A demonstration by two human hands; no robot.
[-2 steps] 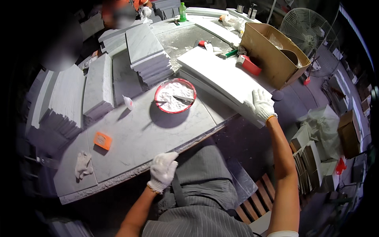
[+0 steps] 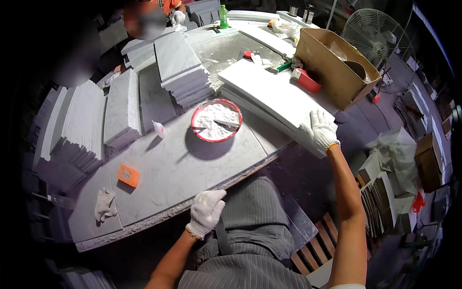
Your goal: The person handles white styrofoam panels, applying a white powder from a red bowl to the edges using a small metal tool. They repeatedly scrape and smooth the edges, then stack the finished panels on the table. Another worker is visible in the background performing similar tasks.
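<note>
My right hand (image 2: 319,130), in a white knit glove, lies flat with fingers spread on the near right end of a white stone slab (image 2: 269,91). This slab tops a short stack on the table. My left hand (image 2: 207,213), also gloved, is curled closed at the table's front edge, over my lap; nothing shows sticking out of it. Between the hands and the stacks stands a red-rimmed bowl (image 2: 194,120) of white paste, with a putty knife (image 2: 226,124) and another thin tool lying in it.
Stone tile stacks (image 2: 178,60) line the left and back. On the table (image 2: 168,168) lie an orange box (image 2: 128,176), a loose glove (image 2: 105,204) and a small white bottle (image 2: 158,129). A cardboard box (image 2: 332,67) and fan (image 2: 375,43) stand right; another person's gloved hand (image 2: 178,18) shows behind.
The whole view has shifted slightly. My left hand has moved a little to the right along the table edge; my right hand stays on the slab.
</note>
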